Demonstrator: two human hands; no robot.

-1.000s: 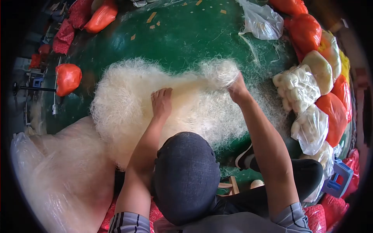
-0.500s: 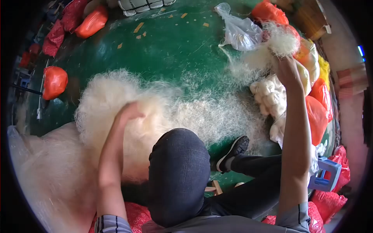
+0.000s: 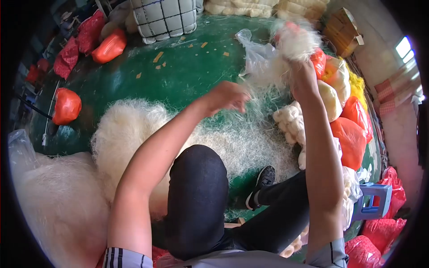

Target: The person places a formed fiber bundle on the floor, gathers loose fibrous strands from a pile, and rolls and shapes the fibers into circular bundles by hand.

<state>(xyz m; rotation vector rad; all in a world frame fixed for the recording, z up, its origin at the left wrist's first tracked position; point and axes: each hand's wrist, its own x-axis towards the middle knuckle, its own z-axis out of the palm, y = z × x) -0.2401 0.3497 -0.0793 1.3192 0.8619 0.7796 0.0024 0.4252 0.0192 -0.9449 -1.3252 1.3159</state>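
Note:
My right hand [image 3: 304, 78] is raised at the upper right, closed around a fluffy tuft of pale fibre [image 3: 298, 41]. Loose strands trail from the tuft below and to the left of that hand. My left hand [image 3: 227, 97] is to the left of it, its fingers curled in at the edge of those thin strands. Exactly how much fibre those fingers pinch is hard to see. A big heap of cream-coloured fibre [image 3: 129, 127] lies on the green floor beyond my left forearm. Thinner scattered fibre [image 3: 241, 143] spreads from it to the right.
Bundled white skeins [image 3: 289, 123] and orange bags [image 3: 349, 142] line the right side, near a blue plastic stool [image 3: 373, 201]. A clear plastic bag [image 3: 258, 53] lies farther back. Fibre in clear plastic [image 3: 58, 201] fills the lower left. A strapped white bale [image 3: 164, 20] stands behind.
My left hand has lifted off the fibre heap and moved right, close to the trailing strands. My right hand, still gripping the tuft, has shifted slightly left. The view has tilted up.

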